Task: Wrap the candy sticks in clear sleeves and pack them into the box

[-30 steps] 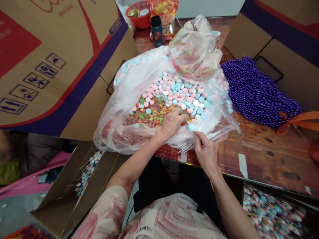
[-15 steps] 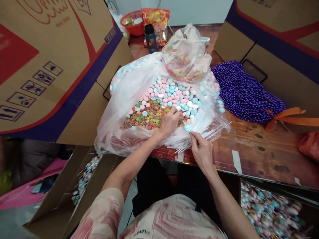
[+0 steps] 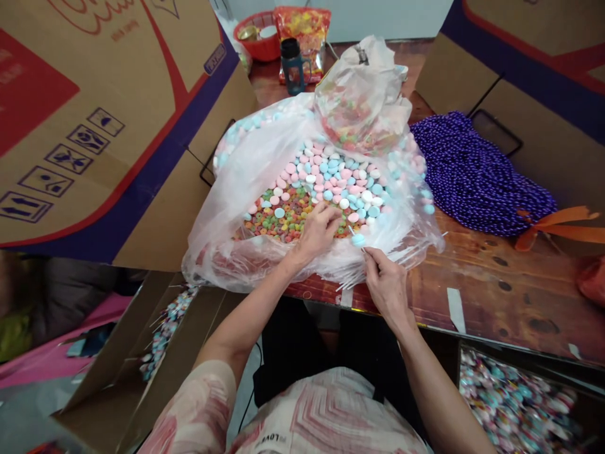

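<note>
My right hand [image 3: 388, 284] pinches a thin white stick with a pale blue candy [image 3: 358, 240] threaded on it, at the front edge of the plastic bag. The stick's tip pokes out above the candy. Just left of it, my left hand [image 3: 320, 228] bends over the colourful ring-shaped pieces [image 3: 290, 217], fingertips drawn together; what they hold is hidden. Behind both hands lie pink, blue and white round candies [image 3: 338, 176] in the open clear plastic bag [image 3: 236, 202]. Several loose white sticks [image 3: 352, 275] lie beneath my right hand at the table's edge.
A knotted bag of rings [image 3: 362, 113] sits on the pile. Large cartons [image 3: 155, 157] flank the table, purple beaded cord [image 3: 477, 170] at right. A dark bottle [image 3: 293, 66] stands behind. Below are boxes of stick candies [image 3: 167, 331] and wrapped candies [image 3: 515, 397].
My left hand has drawn back slightly to the left over the rings. My right hand keeps the stick with the blue candy nearly in place. The view has shifted a little.
</note>
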